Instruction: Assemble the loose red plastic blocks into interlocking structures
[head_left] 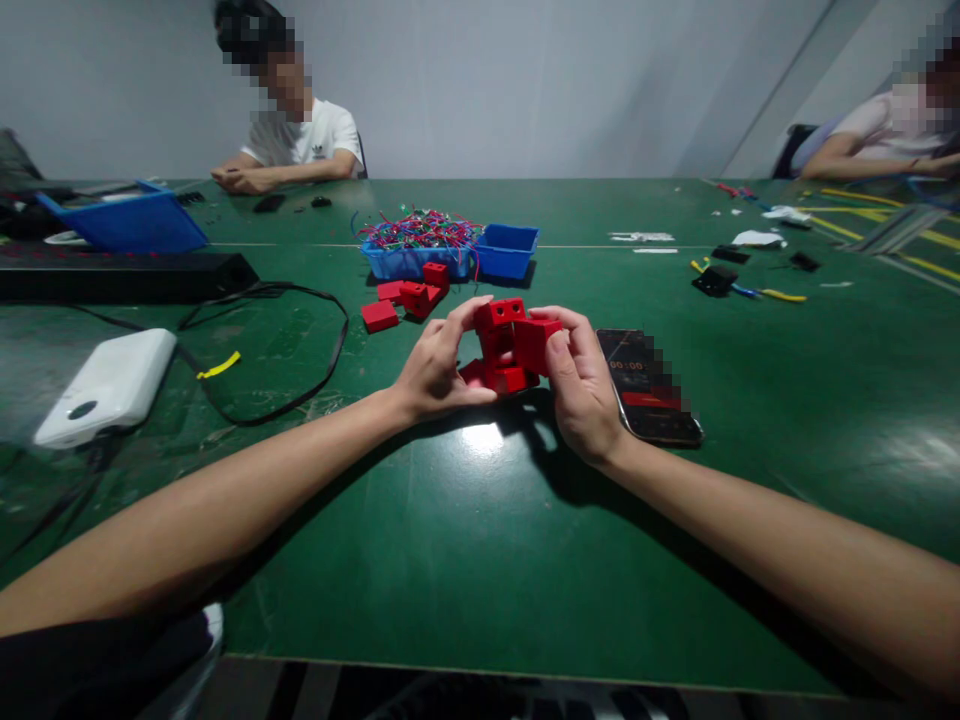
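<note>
Just above the green table, both hands hold red blocks together in front of me. My left hand [442, 360] is closed around the left side of a cluster of red blocks [499, 345], thumb below and fingers above. Two small holes show in the top block. My right hand [585, 385] pinches a squarish red block [534, 345] against the cluster's right side. Whether these blocks are joined or only pressed together I cannot tell. Beyond my left hand lies a loose pile of red blocks [415, 297].
A blue bin [412, 263] full of coloured wires stands behind the pile, beside another blue bin [508, 252]. A phone [649, 390] lies right of my right hand. At left are a white power bank [109, 385] and black cable [330, 370]. A person [300, 140] sits opposite.
</note>
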